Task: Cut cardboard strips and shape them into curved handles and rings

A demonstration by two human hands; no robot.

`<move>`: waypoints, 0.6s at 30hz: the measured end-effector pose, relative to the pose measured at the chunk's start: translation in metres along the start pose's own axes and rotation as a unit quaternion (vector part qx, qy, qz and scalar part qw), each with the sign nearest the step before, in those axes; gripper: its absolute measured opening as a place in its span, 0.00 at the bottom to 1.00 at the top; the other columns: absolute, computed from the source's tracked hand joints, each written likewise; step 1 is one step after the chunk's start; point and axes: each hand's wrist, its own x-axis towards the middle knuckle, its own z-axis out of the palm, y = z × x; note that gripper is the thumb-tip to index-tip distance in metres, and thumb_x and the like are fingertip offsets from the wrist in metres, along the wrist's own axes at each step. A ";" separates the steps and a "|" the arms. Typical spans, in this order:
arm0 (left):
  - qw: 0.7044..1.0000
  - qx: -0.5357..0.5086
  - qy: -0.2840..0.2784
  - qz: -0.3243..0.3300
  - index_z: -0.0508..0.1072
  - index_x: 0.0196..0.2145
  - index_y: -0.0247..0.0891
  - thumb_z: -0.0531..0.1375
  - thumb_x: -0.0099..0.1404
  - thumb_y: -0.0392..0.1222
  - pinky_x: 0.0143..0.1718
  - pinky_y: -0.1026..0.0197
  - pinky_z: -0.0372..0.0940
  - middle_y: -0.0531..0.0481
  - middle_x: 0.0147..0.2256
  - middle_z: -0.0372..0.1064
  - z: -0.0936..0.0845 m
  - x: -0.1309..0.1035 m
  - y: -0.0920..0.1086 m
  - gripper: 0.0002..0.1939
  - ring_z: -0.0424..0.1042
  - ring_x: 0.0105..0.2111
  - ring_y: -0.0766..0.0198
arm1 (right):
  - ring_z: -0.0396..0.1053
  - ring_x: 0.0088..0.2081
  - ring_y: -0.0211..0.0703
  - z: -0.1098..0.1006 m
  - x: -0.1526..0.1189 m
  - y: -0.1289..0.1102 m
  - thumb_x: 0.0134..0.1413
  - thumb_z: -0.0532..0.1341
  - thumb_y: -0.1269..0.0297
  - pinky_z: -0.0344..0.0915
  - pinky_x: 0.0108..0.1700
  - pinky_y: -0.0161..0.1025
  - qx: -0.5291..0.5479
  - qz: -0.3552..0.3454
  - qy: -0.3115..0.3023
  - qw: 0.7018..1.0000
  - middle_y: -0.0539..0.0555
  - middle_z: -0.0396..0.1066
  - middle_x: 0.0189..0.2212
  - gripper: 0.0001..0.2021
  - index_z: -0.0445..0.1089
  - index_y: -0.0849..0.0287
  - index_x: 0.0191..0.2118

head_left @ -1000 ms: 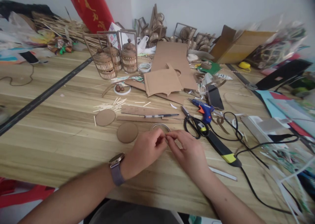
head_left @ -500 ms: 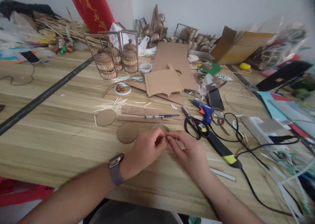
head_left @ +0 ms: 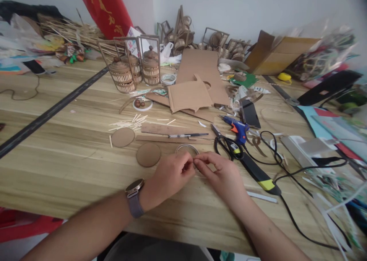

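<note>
A thin ring bent from a narrow cardboard strip (head_left: 187, 145) is held up between my hands, its far curve showing behind my fingers. My left hand (head_left: 174, 173), with a watch on its wrist, pinches the ring's near side. From the right, my right hand (head_left: 220, 175) pinches the same spot with thumb and forefinger, the fingertips of both hands almost touching. The pinched part is mostly hidden. Left of my hands lie two cardboard discs (head_left: 148, 154). Black-handled scissors (head_left: 229, 146) rest just beyond my right hand.
A blue glue gun (head_left: 237, 128) and a black-and-yellow tool (head_left: 259, 173) with a cord lie to the right. Beyond the hands are a pen (head_left: 189, 135), cardboard strips, small wooden sticks (head_left: 129, 122) and cardboard sheets (head_left: 190, 94). Small lantern-like baskets (head_left: 122, 75) stand farther back.
Both hands stay pinched at the ring, with only a slight shift of the fingers. My right hand has moved a little to the right.
</note>
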 end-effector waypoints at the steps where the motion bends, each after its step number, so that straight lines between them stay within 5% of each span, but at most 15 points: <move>1: 1.000 0.002 -0.003 0.002 0.63 0.26 0.38 0.55 0.60 0.30 0.25 0.66 0.51 0.57 0.21 0.60 0.000 0.000 0.000 0.08 0.60 0.22 0.69 | 0.75 0.31 0.42 0.000 0.000 0.000 0.58 0.59 0.66 0.70 0.35 0.35 -0.003 0.001 -0.003 1.000 0.51 0.79 0.30 0.07 0.75 0.54 0.32; 18: 0.996 -0.072 -0.028 -0.046 0.66 0.28 0.38 0.55 0.62 0.32 0.26 0.66 0.54 0.55 0.24 0.65 -0.003 0.003 0.002 0.05 0.64 0.24 0.68 | 0.74 0.31 0.41 0.003 -0.001 -0.001 0.59 0.58 0.67 0.68 0.34 0.35 -0.001 -0.016 0.024 1.000 0.51 0.77 0.28 0.07 0.73 0.56 0.32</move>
